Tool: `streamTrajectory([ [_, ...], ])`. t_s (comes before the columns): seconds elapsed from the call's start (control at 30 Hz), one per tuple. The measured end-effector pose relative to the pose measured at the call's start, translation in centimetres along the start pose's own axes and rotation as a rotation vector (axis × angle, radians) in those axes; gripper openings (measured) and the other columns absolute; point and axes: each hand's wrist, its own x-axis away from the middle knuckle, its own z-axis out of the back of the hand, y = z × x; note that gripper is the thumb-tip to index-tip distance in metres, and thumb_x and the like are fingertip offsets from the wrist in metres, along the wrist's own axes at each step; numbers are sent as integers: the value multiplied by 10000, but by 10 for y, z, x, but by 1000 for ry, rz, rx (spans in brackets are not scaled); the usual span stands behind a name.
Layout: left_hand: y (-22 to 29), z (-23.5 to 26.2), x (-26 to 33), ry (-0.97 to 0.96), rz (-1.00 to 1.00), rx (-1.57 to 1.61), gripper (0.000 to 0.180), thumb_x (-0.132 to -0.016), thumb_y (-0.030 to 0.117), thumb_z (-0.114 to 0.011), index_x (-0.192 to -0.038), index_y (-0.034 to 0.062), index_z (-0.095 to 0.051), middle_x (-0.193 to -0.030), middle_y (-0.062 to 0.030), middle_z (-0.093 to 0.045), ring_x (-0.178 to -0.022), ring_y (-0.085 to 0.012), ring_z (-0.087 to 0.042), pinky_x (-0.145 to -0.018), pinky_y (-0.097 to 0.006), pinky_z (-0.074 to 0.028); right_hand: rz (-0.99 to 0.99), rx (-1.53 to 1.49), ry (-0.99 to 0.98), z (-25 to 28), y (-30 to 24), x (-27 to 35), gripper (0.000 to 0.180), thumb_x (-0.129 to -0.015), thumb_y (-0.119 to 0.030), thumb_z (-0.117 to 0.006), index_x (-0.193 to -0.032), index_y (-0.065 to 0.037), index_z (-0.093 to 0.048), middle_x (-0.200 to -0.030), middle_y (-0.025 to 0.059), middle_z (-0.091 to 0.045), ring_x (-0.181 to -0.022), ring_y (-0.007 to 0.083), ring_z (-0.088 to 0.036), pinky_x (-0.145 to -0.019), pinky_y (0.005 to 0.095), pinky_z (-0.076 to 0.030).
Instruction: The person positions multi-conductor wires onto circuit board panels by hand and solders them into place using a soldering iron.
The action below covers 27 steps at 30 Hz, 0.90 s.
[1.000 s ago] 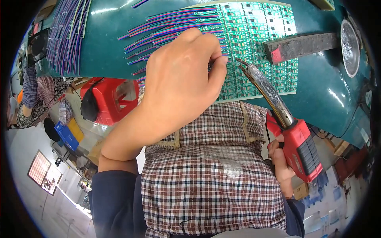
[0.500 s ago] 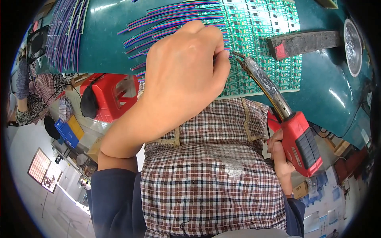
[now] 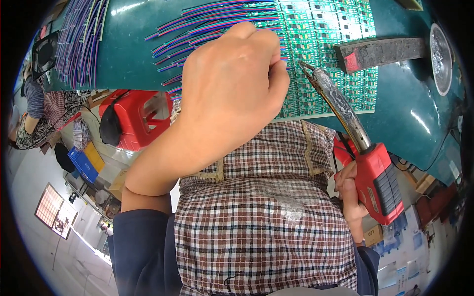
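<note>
My left hand (image 3: 232,84) is closed, its back up, thumb and forefinger pinched together over the left edge of a green circuit board panel (image 3: 326,93). Whatever the fingertips hold is hidden beneath the hand. Rows of multicoloured wires (image 3: 217,24) run leftward from that edge, partly under the hand. My right hand (image 3: 351,195) is wrapped round the red handle of a pistol-shaped soldering gun (image 3: 379,183). Its metal barrel slants up and left, and the dark tip hangs over the panel, a small gap to the right of my left thumb.
A dark block with a red patch (image 3: 380,55) lies over the panel's right part. Beyond it stands a round metal bowl (image 3: 439,59). Bundled wires (image 3: 81,44) lie at the far left of the green table (image 3: 133,54). A red stool (image 3: 133,121) and another person (image 3: 37,113) are at left.
The soldering gun has shifted slightly right and down, its tip drawing away from my left fingertips. My left hand has barely moved.
</note>
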Motion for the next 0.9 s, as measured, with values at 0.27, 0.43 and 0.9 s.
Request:
streamTrajectory([
  [0.27,-2,-1,0,10,-10,27,169,-880,104,-760,-786,43,-633,-756,-41,-591,-601,-154,-596,-580,-293,-509,-10,103,14,3,6,10,257,-1006,-141,-640,-1178,39,-575,-752,57,-557,-641,126,-515,-601,295,-453],
  [0.43,-3,-1,0,24,-20,42,187,-881,99,-758,-768,39,-621,-733,-40,-583,-587,-147,-584,-567,-289,-488,-9,77,-29,4,5,8,217,-1008,-136,-637,-1131,34,-583,-761,61,-562,-642,131,-515,-598,295,-448],
  [0.9,-3,-2,-1,25,-28,45,186,-866,95,-770,-764,39,-626,-729,-31,-588,-575,-135,-581,-565,-281,-489,-39,65,123,-8,7,9,73,-958,-39,-612,-999,9,-578,-769,77,-566,-651,152,-512,-601,301,-449],
])
